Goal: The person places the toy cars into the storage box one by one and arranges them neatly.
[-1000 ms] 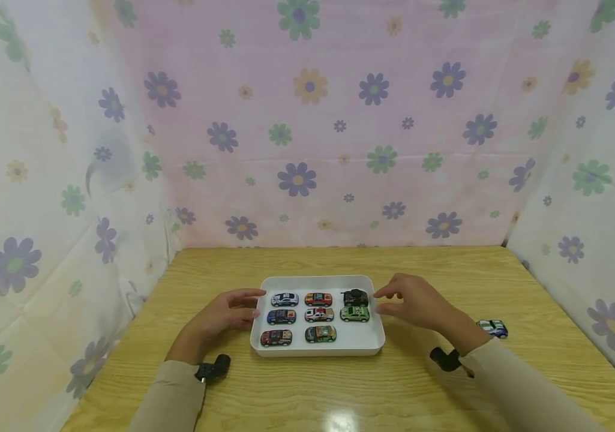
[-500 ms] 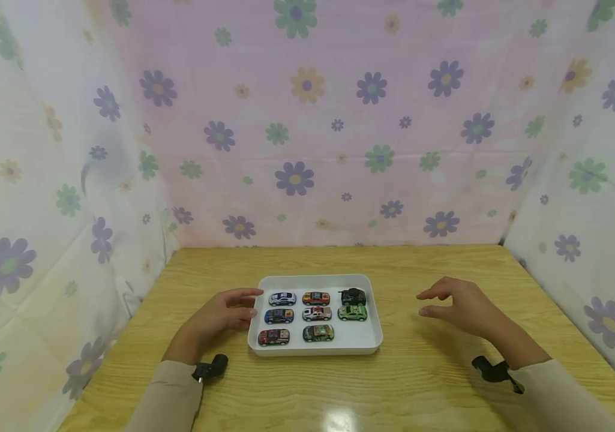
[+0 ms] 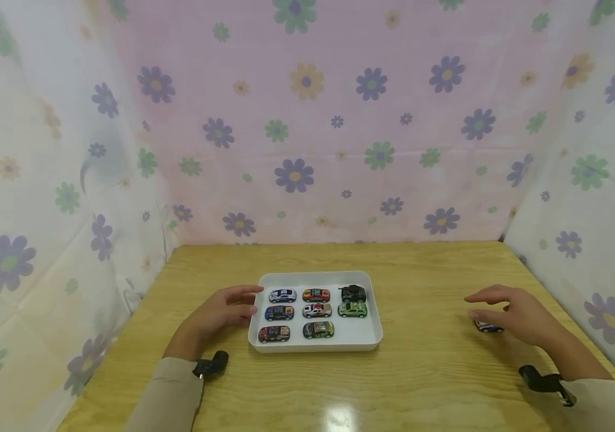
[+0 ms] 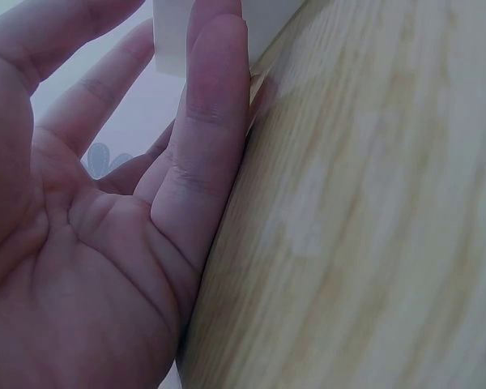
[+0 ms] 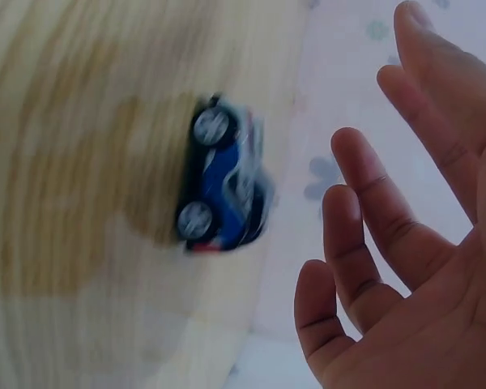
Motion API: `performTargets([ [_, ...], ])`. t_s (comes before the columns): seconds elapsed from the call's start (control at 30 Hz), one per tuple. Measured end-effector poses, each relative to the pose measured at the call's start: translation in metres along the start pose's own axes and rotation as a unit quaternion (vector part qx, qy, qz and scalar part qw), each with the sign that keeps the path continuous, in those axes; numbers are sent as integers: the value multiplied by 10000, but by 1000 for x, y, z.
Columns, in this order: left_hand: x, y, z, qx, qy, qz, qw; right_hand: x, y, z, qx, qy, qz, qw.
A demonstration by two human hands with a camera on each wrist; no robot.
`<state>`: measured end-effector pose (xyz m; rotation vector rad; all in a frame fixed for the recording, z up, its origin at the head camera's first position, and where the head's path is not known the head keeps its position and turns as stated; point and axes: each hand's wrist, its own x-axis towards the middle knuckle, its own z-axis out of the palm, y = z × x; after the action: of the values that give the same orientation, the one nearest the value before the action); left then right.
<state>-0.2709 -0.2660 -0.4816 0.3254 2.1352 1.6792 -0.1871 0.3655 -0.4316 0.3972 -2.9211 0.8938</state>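
Observation:
A white tray (image 3: 312, 347) stands mid-table with several toy cars in rows, among them a green car (image 3: 352, 309), a black tank-like toy (image 3: 353, 293) and a white-and-red car (image 3: 317, 310). At the tray's left side my left hand (image 3: 224, 313) has its fingers by the wall, the thumb near the rim. Over on the right, my right hand (image 3: 518, 315) hovers above a blue-and-white toy car (image 5: 227, 178), its fingers spread and nothing held. In the head view that hand partly hides the car; in the right wrist view the car sits upright on the wood, apart from the fingers.
The wooden table (image 3: 420, 384) carries the tray and the lone car. A flowered cloth (image 3: 296, 120) hangs behind the table's back edge and along both sides. Black wrist cameras (image 3: 212, 363) are strapped at both sleeves.
My right hand has moved away from the tray's right side, across to the lone car at right. The left hand stays by the tray, and the cars in it keep their places.

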Motion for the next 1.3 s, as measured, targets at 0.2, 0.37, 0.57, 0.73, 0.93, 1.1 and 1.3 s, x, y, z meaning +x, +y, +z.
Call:
performTargets([
  [0.2,0,1,0,106,63,-86,9999,-9,23,-3,188,-30,122,9997],
  [0.37,1,2,0,64,68,-105,9999,-16,36,-4,290,-4,99,9995],
  [0.57,2,1,0,13,37,-76,10000,-20,47,-4,281,-57,156,9995],
  [0.73,1,0,-1,-12,62,-122,9999,-21,50,-1,403,-127,194,9989],
  [0.93,1,1,-1,7,26,-92,10000,-20,53,1,351,-3,150,9993],
  [1.1,1,1,-1,29,25,-93,9999,-20,54,4,333,70,93,9994],
  [1.3,0,1,0,-27,25,-100,9999,-20,53,4,344,36,181,9992],
])
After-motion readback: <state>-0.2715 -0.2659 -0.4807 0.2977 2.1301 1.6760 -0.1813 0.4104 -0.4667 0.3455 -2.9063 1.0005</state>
